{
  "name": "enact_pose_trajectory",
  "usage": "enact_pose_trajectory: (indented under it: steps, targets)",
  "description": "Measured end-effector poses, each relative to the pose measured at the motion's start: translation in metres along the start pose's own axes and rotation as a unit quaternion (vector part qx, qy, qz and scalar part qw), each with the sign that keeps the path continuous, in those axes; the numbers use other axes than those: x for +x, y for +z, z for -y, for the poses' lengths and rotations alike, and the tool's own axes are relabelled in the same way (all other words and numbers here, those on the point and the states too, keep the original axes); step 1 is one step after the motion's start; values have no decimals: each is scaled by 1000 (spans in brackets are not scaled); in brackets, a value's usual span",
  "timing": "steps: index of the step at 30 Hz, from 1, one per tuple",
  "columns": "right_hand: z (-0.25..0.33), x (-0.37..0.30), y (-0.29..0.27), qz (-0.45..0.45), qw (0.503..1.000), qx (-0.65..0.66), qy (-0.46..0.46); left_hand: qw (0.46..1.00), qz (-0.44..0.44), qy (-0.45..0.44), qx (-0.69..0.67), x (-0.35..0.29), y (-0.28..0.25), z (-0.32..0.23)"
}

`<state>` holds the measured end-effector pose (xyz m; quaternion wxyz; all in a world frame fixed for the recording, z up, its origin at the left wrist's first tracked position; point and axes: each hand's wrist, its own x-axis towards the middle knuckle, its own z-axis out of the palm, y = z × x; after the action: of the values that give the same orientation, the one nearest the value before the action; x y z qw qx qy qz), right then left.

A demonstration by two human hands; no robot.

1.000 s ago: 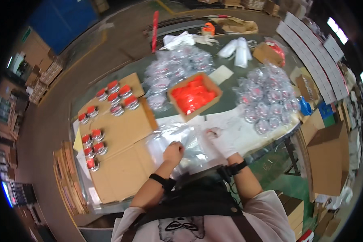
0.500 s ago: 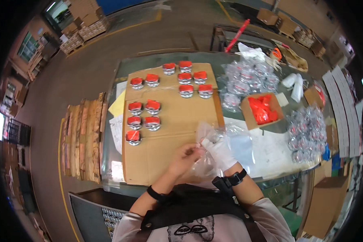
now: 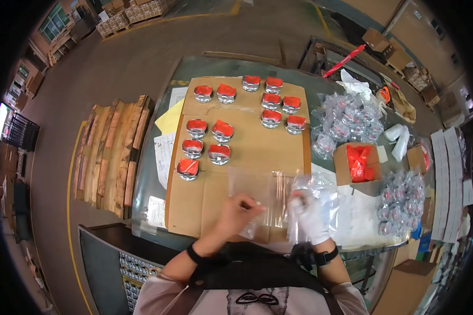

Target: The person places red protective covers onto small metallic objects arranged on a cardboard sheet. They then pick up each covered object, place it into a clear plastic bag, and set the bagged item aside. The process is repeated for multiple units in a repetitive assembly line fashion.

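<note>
Low over the cardboard sheet point(image 3: 252, 149), a clear plastic bag point(image 3: 273, 202) spans the gap between my two hands. My bare left hand point(image 3: 235, 216) pinches its left side. My right hand point(image 3: 311, 220), in a white glove, grips the right side, close to more clear plastic bags point(image 3: 326, 189). Beyond them on the cardboard stand several round, silvery metal parts with red pieces on top, among them a metal part point(image 3: 219, 153) near my left hand and another point(image 3: 295, 124) at the right. What the bag contains, if anything, cannot be made out.
Right of the cardboard stand a box of red plastic pieces point(image 3: 360, 163) and two piles of bagged parts point(image 3: 347, 118) point(image 3: 402, 202). White rolls point(image 3: 399, 140) lie behind the box. Papers point(image 3: 164, 157) edge the left side. A wooden pallet point(image 3: 110, 157) rests left of the table.
My hands have moved apart, and the plastic that was bunched between them is now spread out. The whole view has shifted a little, with the table lying farther right.
</note>
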<state>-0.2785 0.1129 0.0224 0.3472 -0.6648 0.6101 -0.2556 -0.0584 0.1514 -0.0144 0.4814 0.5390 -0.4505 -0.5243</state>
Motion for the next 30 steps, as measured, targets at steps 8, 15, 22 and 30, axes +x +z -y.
enact_pose_trajectory:
  steps: [8, 15, 22, 30]
  targets:
    - [67, 83, 95, 139, 965, 67, -211, 933, -305, 74, 175, -45, -119, -31]
    - [73, 149, 183, 148, 908, -293, -259, 906, -131, -8, 403, -40, -103, -16]
    - [78, 29, 106, 287, 884, 363, 72, 967, -65, -224, -102, 13, -12, 157]
    - [8, -13, 142, 262, 923, -186, -210, 943, -162, 112, 267, -37, -42, 73]
